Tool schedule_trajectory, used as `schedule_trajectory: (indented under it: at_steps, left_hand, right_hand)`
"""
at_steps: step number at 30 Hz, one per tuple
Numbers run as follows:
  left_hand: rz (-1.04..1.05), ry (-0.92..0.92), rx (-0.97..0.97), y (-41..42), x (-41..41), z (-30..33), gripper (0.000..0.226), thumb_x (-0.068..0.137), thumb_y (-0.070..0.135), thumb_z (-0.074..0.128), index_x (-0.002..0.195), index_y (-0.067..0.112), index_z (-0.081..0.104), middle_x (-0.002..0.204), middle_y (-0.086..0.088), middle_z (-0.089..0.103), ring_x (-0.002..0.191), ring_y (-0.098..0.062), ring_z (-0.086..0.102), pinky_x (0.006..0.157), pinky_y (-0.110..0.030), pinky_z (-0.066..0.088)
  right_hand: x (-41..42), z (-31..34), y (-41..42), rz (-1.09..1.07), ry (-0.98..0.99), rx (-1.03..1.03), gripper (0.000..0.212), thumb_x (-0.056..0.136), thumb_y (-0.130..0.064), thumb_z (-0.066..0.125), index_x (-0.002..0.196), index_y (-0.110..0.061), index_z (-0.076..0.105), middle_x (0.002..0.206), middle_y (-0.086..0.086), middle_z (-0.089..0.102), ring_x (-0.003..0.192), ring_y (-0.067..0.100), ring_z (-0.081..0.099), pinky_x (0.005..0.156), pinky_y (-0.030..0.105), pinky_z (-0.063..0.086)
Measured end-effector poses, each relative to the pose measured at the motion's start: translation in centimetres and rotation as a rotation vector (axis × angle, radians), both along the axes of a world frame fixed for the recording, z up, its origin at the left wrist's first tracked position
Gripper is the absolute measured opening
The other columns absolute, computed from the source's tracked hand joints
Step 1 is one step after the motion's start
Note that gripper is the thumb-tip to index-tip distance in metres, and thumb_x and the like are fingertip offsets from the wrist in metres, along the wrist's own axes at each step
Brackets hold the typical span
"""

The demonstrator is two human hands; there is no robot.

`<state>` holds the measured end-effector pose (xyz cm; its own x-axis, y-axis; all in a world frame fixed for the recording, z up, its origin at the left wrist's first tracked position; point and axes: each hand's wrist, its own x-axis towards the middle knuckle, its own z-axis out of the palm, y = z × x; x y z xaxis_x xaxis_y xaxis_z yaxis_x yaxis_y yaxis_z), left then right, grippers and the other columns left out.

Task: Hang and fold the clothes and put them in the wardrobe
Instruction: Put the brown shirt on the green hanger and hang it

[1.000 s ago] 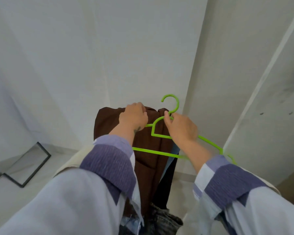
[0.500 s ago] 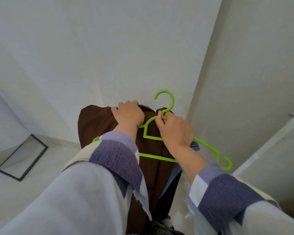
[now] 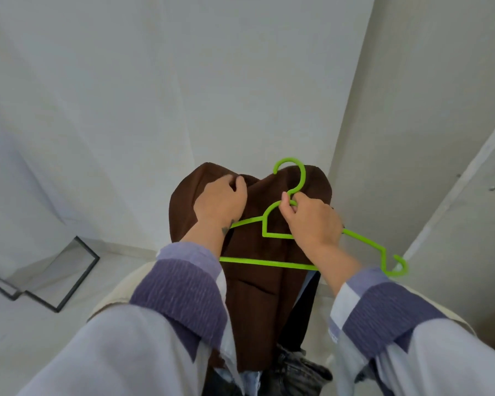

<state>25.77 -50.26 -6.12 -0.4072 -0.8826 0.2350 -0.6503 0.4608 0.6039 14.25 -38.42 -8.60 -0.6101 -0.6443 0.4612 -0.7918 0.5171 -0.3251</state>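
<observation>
Head view. Both forearms, in pale sleeves with purple ribbed cuffs, reach forward and down at the centre of the scene. The left hand [image 3: 222, 200] grips the upper edge of a brown garment [image 3: 257, 281], its fingers curled into the cloth at the garment's far left side. The right hand [image 3: 312, 221] holds a green hanger [image 3: 269, 262]; its fingers [image 3: 287, 208] are clamped on the neck just below the hook, which curves up beyond the fingertips and overlaps the garment's far right edge. The hanger lies in front of the garment, tilted down to the right, its left arm passing behind the left wrist and its right end, with a small hook, jutting past the right wrist. The garment hangs down between the two forearms. A dark-framed glass panel [image 3: 66, 277] leans near the wall at the lower left. Grey denim [image 3: 295, 372] shows below the garment.
</observation>
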Motion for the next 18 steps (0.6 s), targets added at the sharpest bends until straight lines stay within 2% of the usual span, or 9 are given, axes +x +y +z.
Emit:
schedule_trajectory:
  at_steps: [4,9,13,16,18]
  left_hand:
    - [-0.071,-0.241,0.212,0.3,1.4,-2.0,0.072,0.095,0.058,0.006,0.111,0.017,0.062,0.115,-0.009,0.063,0.108,-0.028,0.055,0.099,-0.042,0.04]
    - [-0.052,-0.318,0.205,-0.2,1.1,-1.8,0.078,0.096,0.055,0.003,0.116,0.008,0.062,0.119,-0.011,0.062,0.112,-0.028,0.055,0.096,-0.039,0.038]
    - [-0.018,-0.24,0.101,-1.3,-0.6,-0.9,0.07,0.097,0.054,0.01,0.114,0.01,0.062,0.117,-0.012,0.062,0.109,-0.03,0.055,0.092,-0.04,0.041]
    - [0.039,-0.216,0.031,-2.3,-2.3,-0.4,0.054,0.098,0.048,0.026,0.129,0.01,0.049,0.133,-0.013,0.048,0.121,-0.033,0.044,0.096,-0.045,0.039]
    - [0.029,-0.232,0.018,-3.2,-3.3,-0.4,0.049,0.096,0.046,0.037,0.13,0.012,0.046,0.135,-0.011,0.043,0.124,-0.031,0.038,0.095,-0.045,0.039]
  right_hand:
    - [1.0,0.0,1.0,-0.002,0.03,0.001,0.046,0.096,-0.049,0.034,0.077,-0.016,0.058,0.071,0.011,0.067,0.068,0.037,0.062,0.057,0.035,0.043]
    - [1.0,0.4,0.6,-0.02,0.057,0.008,0.045,0.095,-0.051,0.033,0.076,-0.017,0.057,0.071,0.009,0.067,0.067,0.035,0.062,0.055,0.032,0.04]
    - [0.4,0.6,-0.4,-0.021,0.073,0.025,0.046,0.096,-0.052,0.031,0.08,-0.017,0.058,0.069,0.007,0.066,0.066,0.032,0.062,0.053,0.03,0.037]
    - [-0.2,0.4,-1.2,-0.019,0.063,0.026,0.046,0.095,-0.053,0.03,0.08,-0.019,0.057,0.068,0.004,0.066,0.064,0.029,0.062,0.053,0.03,0.041]
    - [-0.6,-0.1,-1.7,-0.012,0.049,0.021,0.046,0.095,-0.053,0.03,0.078,-0.019,0.056,0.066,0.003,0.065,0.062,0.028,0.062,0.052,0.031,0.042]
